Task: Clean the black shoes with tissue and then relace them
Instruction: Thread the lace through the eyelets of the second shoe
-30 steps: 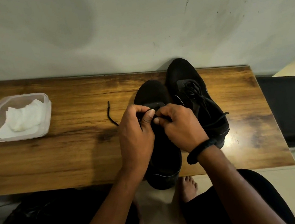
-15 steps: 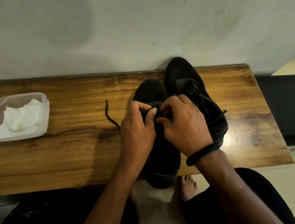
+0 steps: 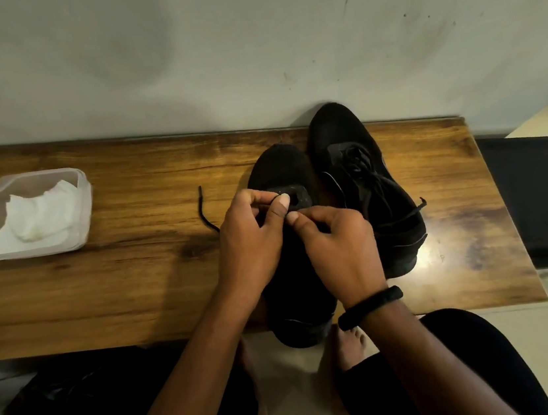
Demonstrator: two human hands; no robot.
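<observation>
Both my hands meet over the near shoe [image 3: 278, 169], which lies lengthwise on the wooden table [image 3: 136, 276] with its toe toward the wall and its heel hanging past the front edge. My left hand [image 3: 248, 231] is curled tight, thumb and forefinger pinching the black lace [image 3: 201, 206] right above the eyelet area. The lace's free end trails off to the left of that hand and lies on the wood. My right hand [image 3: 335, 241], with a black wristband [image 3: 371, 305] on it, is curled too, its thumb tip touching my left thumb and nipping the same lace where it comes across. Most of the near shoe's middle is hidden under my hands. The laced shoe [image 3: 343, 136] sits touching it on the right. Well off to the left stands a clear container [image 3: 87, 202] with white tissue [image 3: 39, 219] inside.
</observation>
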